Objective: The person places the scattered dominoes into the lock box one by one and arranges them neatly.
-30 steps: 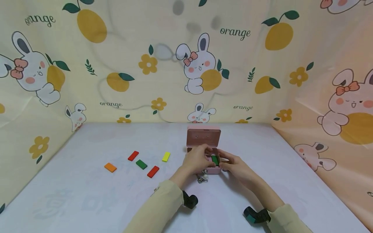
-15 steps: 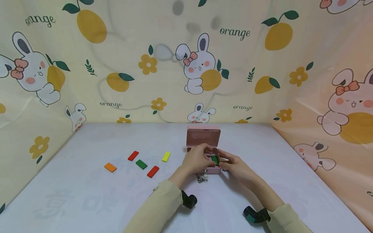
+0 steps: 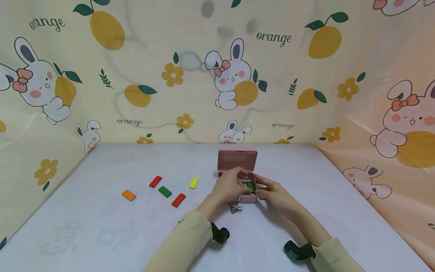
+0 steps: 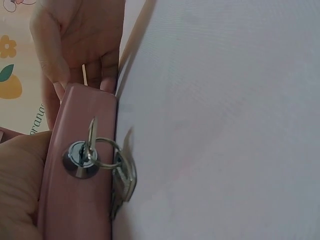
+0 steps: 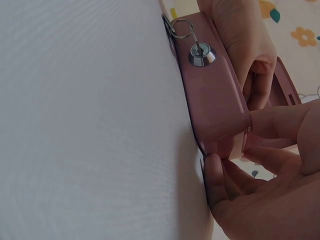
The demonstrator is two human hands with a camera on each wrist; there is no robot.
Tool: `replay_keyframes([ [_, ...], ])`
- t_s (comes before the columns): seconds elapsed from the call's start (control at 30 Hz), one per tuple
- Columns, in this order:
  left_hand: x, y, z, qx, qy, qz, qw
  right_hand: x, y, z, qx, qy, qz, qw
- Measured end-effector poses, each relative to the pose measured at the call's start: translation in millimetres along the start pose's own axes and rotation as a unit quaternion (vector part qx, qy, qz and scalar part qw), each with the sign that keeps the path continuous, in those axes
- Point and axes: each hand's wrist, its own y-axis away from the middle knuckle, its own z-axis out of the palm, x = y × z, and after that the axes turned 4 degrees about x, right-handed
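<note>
A small pink cash box [image 3: 249, 199] stands with its lid [image 3: 237, 160] raised. A key [image 4: 92, 135] sits in the front lock, and its ring carries more keys. My left hand [image 3: 229, 186] reaches over the front edge into the box, fingers curled; whether they pinch anything is hidden. Close to its thumb lies a green block [image 3: 250, 186] inside the box. My right hand [image 3: 274, 192] grips the box's right side wall, thumb in front and fingers behind. In the right wrist view, fingertips [image 5: 215, 167] touch the box's lower edge.
On the white table left of the box lie an orange block [image 3: 128, 195], a red block [image 3: 155, 181], another red block [image 3: 178, 200], a green block [image 3: 165, 192] and a yellow block [image 3: 193, 183]. A patterned cloth [image 3: 190, 34] encloses the back and sides.
The left wrist has shifted very slightly left. Both hands otherwise stay at the box, and the loose blocks have not moved.
</note>
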Motion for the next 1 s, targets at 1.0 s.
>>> replay_keyframes([
  [1.0, -13.0, 10.7, -24.6, -0.006, 0.123, 0.029, 0.992, -3.2, 1.8, 0.2, -0.007, 0.001, 0.002, 1.0],
])
